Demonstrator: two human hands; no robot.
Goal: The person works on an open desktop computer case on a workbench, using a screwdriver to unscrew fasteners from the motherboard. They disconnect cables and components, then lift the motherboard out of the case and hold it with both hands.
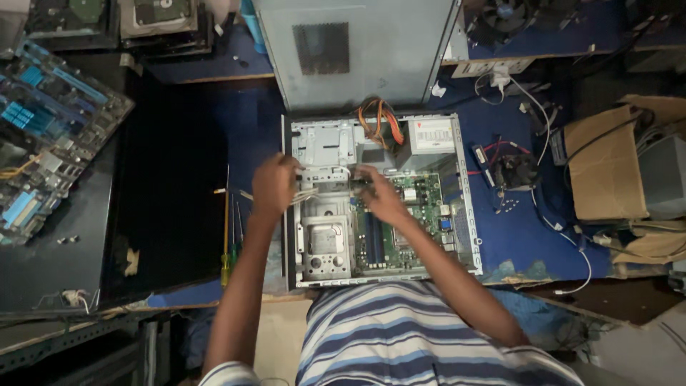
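Head view: an open computer case (pixel 382 200) lies flat on the blue desk (pixel 500 236), its lid (pixel 354 50) propped upright at the far side. The left hand (pixel 275 184) curls closed on the case's left edge beside a bundle of pale cables (pixel 306 194); whether its grip holds them cannot be told. The right hand (pixel 382 196) rests inside the case, fingers bent down onto the green motherboard (pixel 418 214), grip state unclear. Screwdrivers (pixel 227 236) lie left of the case; a cooling fan (pixel 513 171) lies right.
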